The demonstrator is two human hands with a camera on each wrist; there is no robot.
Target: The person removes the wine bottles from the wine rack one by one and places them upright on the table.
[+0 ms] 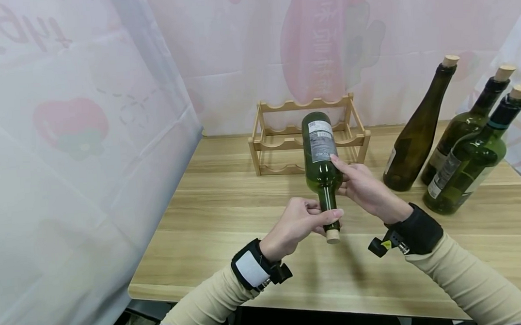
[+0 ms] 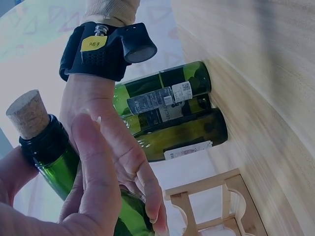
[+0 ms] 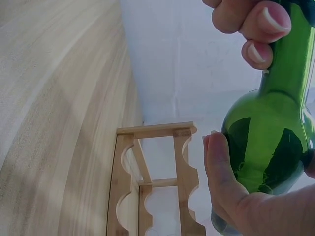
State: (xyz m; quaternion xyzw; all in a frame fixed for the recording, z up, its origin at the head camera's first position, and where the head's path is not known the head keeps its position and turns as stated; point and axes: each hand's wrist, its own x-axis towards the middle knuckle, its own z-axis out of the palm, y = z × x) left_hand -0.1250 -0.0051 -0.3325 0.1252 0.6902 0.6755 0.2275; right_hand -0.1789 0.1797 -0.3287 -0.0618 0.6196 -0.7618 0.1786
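Observation:
A green wine bottle (image 1: 315, 145) is held above the table, its corked neck toward me and its base toward the wooden wine rack (image 1: 286, 144). My left hand (image 1: 295, 224) pinches the neck just behind the cork (image 2: 28, 114), thumb across the top. Lower on the body, my right hand (image 1: 368, 189) grips the bottle near its shoulder, as the right wrist view also shows the green glass (image 3: 268, 142) between thumb and fingers. A grey and white label faces up. In the head view the bottle covers part of the rack's front.
Three corked bottles stand at the right of the table (image 1: 229, 241): a brown-green one (image 1: 418, 131), a green one behind (image 1: 455, 129), and another green one (image 1: 470, 160) nearer my right forearm. A printed white curtain (image 1: 90, 165) hangs at the left and back.

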